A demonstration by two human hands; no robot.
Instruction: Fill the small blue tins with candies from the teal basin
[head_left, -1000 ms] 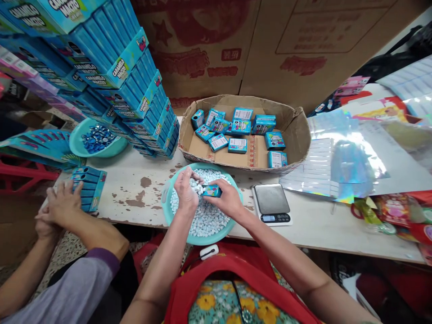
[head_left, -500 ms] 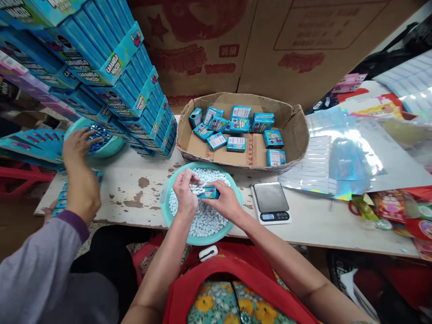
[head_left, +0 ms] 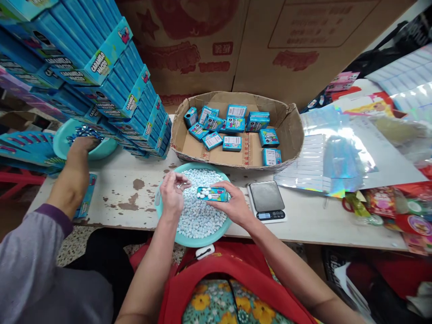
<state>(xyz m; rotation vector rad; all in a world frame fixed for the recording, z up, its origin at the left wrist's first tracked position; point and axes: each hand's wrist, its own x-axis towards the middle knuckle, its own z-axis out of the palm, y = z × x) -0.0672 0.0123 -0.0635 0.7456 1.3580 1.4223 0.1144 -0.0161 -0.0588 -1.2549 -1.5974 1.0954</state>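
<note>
My right hand (head_left: 233,203) grips a small blue candy box (head_left: 219,195) over the basin, thumb and fingers on its long edges. White candies (head_left: 204,193) show at the box's left end. To the left, my left hand (head_left: 173,192) hovers above the basin with its fingers loosely bent and apart, away from the box. Below both hands is a turquoise basin (head_left: 199,242) full of small white candies (head_left: 202,222). Whether a candy sits in my left palm is hidden.
Behind the basin stands a cut-down cardboard box (head_left: 293,135) with several blue candy boxes (head_left: 232,143). A digital scale (head_left: 267,198) lies to the right. Stacked display boxes (head_left: 101,67) rise at left. A co-worker's hand (head_left: 83,146) reaches into another basin (head_left: 108,150).
My left hand has moved left, away from the candy box. My right hand has turned the box so the candies at its end show. The co-worker's hand has dipped into the other basin.
</note>
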